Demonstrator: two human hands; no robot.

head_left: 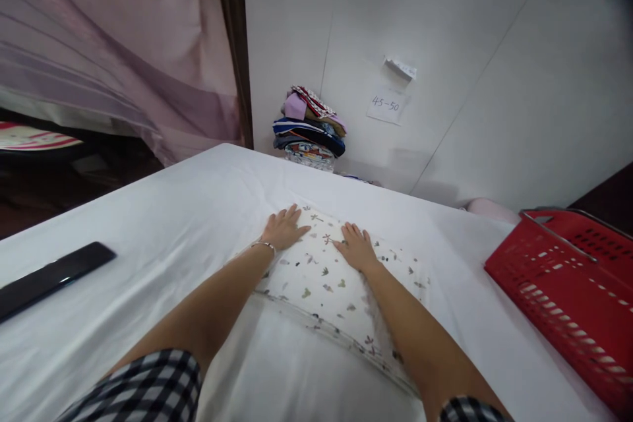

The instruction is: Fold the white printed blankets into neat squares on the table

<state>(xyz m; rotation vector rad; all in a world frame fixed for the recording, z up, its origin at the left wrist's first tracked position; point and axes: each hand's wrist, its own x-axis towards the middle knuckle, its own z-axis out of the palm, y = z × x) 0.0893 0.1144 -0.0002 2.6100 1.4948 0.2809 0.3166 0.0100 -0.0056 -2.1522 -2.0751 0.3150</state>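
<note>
A white cloth (pixel 316 270) with a small print of plants and leaves lies folded in layers on the white-covered table. My left hand (pixel 285 229) rests on its far left corner with the fingers spread. A bracelet circles that wrist. Farther right, my right hand (pixel 357 247) is pressed down on the same cloth, palm down and fingers stretched out. Neither hand grips anything. My right forearm hides part of the cloth's right side.
A red plastic basket (pixel 564 297) stands at the right. A dark flat device (pixel 54 277) lies on the left of the table (pixel 163 231). Folded clothes (pixel 310 125) are stacked beyond the far edge by the wall. A pink curtain (pixel 123 46) hangs at the left.
</note>
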